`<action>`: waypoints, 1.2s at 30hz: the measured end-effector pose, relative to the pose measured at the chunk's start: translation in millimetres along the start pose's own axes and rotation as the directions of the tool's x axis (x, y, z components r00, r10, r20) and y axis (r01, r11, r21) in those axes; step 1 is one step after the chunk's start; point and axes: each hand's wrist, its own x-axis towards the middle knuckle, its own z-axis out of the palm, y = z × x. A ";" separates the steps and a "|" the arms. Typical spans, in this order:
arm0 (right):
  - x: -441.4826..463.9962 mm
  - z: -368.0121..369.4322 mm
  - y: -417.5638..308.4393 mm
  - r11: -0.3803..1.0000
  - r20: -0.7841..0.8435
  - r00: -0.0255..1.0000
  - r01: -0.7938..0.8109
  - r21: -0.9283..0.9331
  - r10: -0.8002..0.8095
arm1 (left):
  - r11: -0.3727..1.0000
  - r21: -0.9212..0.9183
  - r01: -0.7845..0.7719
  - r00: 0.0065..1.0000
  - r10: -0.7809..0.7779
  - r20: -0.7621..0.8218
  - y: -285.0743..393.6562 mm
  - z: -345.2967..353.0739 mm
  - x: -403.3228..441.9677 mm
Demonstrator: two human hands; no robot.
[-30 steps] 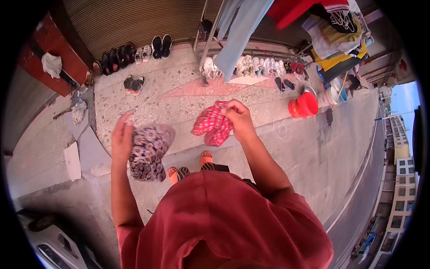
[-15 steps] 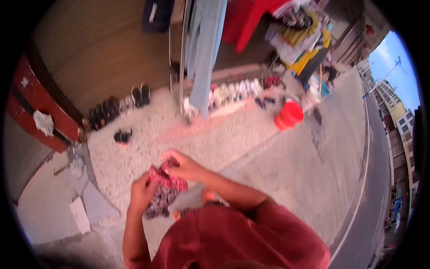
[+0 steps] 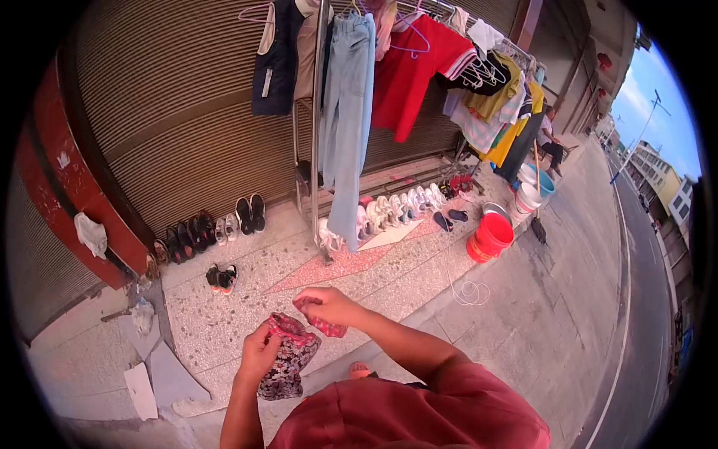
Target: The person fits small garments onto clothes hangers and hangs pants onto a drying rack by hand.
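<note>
Low in the head view, my left hand (image 3: 259,352) is closed on the upper edge of a dark floral cloth (image 3: 286,370), which hangs down in folds. Red material shows along the top of that cloth. Just to the right, my right hand (image 3: 329,307) grips a red checked cloth (image 3: 326,325), partly hidden under the fingers. The two hands are a short gap apart, in front of my body and over the speckled pavement (image 3: 247,322).
Clothes on a metal rack (image 3: 317,150) include light blue trousers (image 3: 348,112) and a red shirt (image 3: 415,71). Shoes (image 3: 389,213) line the ground beneath. A red bucket (image 3: 490,238) stands right, a seated person (image 3: 550,138) beyond. Grey boards (image 3: 176,378) lie left.
My hands, earlier wide apart, came together with both cloths and now stand slightly apart again. The view has tilted up, showing more of the rack and the seated person.
</note>
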 end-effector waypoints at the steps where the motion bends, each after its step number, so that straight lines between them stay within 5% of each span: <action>1: 2.1 4.4 -1.9 0.999 0.007 1.000 0.004 -0.034 -0.004 | 1.000 -0.009 0.020 0.999 -0.019 0.028 -4.7 0.2 2.2; 6: -0.4 3.2 -47.5 0.995 0.081 0.996 0.047 -0.083 -0.040 | 0.999 -0.042 -0.024 0.999 0.023 -0.028 -1.6 14.1 11.2; 10: 6.7 -5.1 -45.4 0.931 0.216 0.955 0.257 -0.259 -0.203 | 0.988 -0.154 -0.033 0.998 0.024 -0.058 25.0 25.3 20.1; 14: 9.6 -18.9 -54.4 0.953 0.191 0.978 0.137 -0.269 -0.087 | 0.995 -0.103 0.001 1.000 0.001 0.021 19.2 26.1 30.1; 20: 11.7 -38.7 -43.7 0.999 0.159 0.987 0.030 -0.028 -0.026 | 0.993 -0.113 0.019 0.999 -0.023 -0.032 17.9 38.6 44.7; 27: -1.1 -98.1 -39.2 0.983 0.116 0.980 0.149 0.111 -0.162 | 0.975 -0.224 -0.016 0.990 -0.016 -0.138 50.9 77.5 78.8; 36: -35.9 -201.3 -23.0 0.935 -0.115 0.979 0.196 0.297 -0.169 | 0.952 -0.288 -0.103 0.995 0.103 -0.016 113.6 150.6 150.6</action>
